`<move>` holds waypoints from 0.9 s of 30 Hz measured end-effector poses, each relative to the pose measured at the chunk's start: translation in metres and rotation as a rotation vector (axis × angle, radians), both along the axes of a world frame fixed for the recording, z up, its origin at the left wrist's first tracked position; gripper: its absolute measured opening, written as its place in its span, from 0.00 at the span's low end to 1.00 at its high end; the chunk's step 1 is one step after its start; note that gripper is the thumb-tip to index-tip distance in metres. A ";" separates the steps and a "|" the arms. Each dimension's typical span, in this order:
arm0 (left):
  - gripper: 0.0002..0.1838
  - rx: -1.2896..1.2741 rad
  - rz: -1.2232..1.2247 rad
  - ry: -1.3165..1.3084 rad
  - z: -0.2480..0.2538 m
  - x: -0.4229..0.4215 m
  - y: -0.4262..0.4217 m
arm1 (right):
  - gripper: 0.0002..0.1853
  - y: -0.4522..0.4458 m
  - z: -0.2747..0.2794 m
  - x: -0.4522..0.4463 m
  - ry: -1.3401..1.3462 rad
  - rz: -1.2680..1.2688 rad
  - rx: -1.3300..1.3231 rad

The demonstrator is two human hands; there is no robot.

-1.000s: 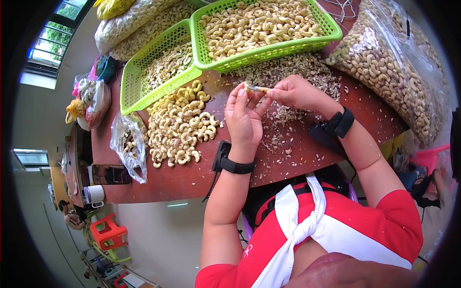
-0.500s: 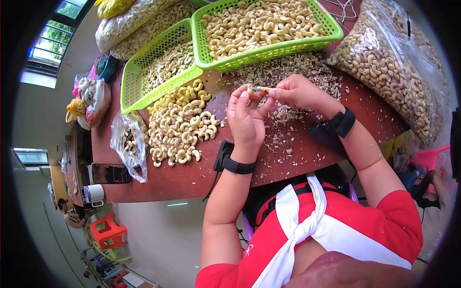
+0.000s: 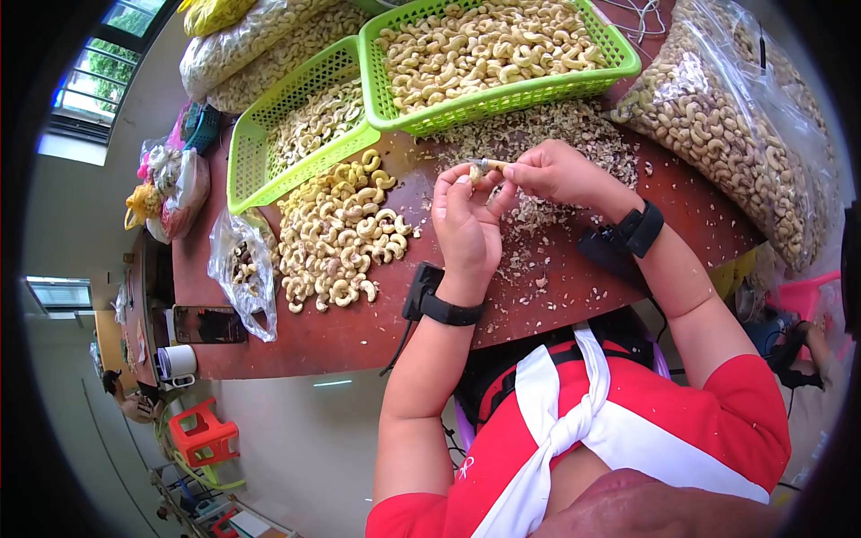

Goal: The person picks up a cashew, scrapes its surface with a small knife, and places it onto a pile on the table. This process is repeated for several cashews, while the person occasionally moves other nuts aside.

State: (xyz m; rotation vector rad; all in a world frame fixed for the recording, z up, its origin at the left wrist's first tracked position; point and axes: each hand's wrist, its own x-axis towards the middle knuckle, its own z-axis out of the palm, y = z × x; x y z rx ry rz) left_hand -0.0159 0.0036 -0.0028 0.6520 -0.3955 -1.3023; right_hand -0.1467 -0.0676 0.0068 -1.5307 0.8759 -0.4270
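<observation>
Between the thumb and fingertips of my left hand (image 3: 466,220) is a cashew nut (image 3: 474,175). My right hand (image 3: 554,170) is closed around a small knife (image 3: 495,165) with a light, wood-coloured handle. Its short blade points left and lies against or just over the nut; exact contact is too small to tell. Beneath both hands, peeled skin flakes (image 3: 538,215) are strewn over the red-brown table (image 3: 421,305). Left of my left hand lies a loose pile of cashews (image 3: 332,238).
A green basket (image 3: 502,97) heaped with cashews stands beyond my hands, overlapping another green basket (image 3: 256,117). A large clear bag of cashews (image 3: 726,134) leans at right. A small plastic bag (image 3: 242,269), phone (image 3: 208,325) and mug (image 3: 177,360) sit at left.
My left hand has shifted slightly right, and the cashew is now turned lower under the blade. My right hand stays almost in place with the knife.
</observation>
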 end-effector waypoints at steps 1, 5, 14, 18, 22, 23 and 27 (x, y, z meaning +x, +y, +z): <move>0.09 0.000 0.000 0.000 0.001 0.000 0.000 | 0.16 0.001 0.001 0.000 -0.022 -0.002 0.026; 0.09 0.027 0.026 -0.009 0.000 0.001 -0.001 | 0.15 -0.001 -0.001 0.000 -0.060 0.037 0.057; 0.08 0.010 0.057 -0.065 0.000 0.003 0.000 | 0.17 0.002 0.001 0.002 0.028 0.042 -0.029; 0.07 0.012 0.056 -0.077 -0.001 0.002 0.000 | 0.17 0.000 0.002 0.000 0.004 0.042 -0.014; 0.08 0.013 0.029 -0.035 -0.002 -0.001 0.000 | 0.17 0.000 0.001 0.000 0.004 -0.006 -0.007; 0.08 0.023 0.030 -0.023 -0.001 -0.001 -0.001 | 0.18 0.000 0.002 0.000 -0.007 -0.017 -0.015; 0.06 0.148 0.035 -0.004 0.000 0.012 0.000 | 0.20 -0.006 -0.004 -0.003 -0.018 -0.020 -0.033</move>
